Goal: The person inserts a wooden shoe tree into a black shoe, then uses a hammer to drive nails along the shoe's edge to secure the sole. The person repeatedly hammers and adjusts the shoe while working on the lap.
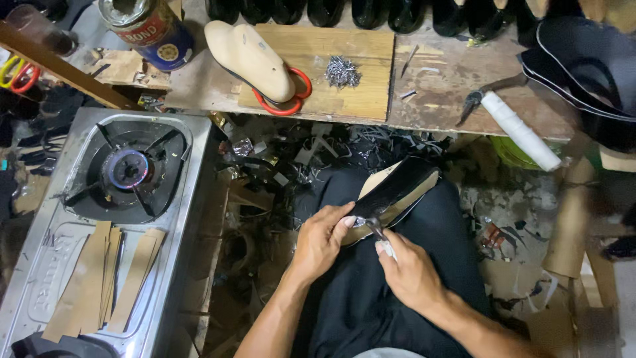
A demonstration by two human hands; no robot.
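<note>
Now the shoe (397, 192) is steadied on the lap by the left hand (322, 240), fingers closed on its near end, while pincers (379, 233) are gripped tight in the right hand (411, 272).

I'm looking at a cobbler's workshop: a wooden shoe last (250, 58) and nails (342, 71) on the bench (437, 79), a gas stove (126, 172), leather scraps (318, 149) littering the floor.

Lit gas stove (126, 172), nail pile (342, 71)
</note>
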